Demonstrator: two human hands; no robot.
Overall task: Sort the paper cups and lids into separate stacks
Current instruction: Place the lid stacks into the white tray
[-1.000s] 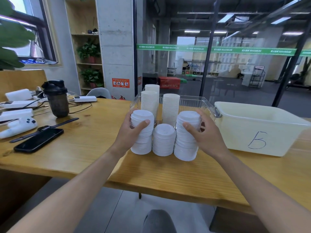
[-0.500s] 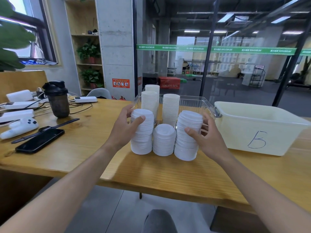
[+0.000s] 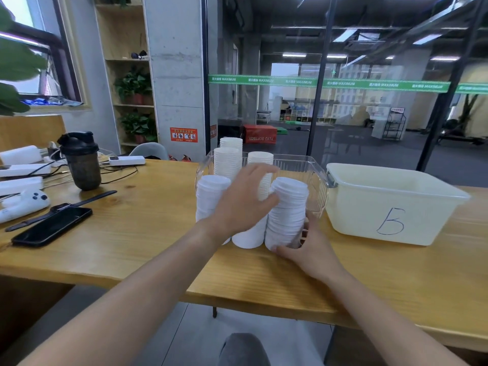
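Observation:
Three stacks of white lids stand side by side on the wooden table: a left lid stack, a middle lid stack and a taller right lid stack. Behind them, stacked white paper cups stand in a clear tray. My left hand reaches across over the middle stack and hides its top. Its fingers are spread and blurred, and its thumb is against the right stack's left side. My right hand curls round the base of the right lid stack, thumb in front and fingers behind.
A cream bin marked "B" stands right of the tray. On the left lie a black phone, a watch strap, a dark shaker bottle, white devices and cables. The table's front edge is close to me.
My left hand left the left lid stack and swung right, over the middle stack. My right hand slid down from the right stack's upper part to its base.

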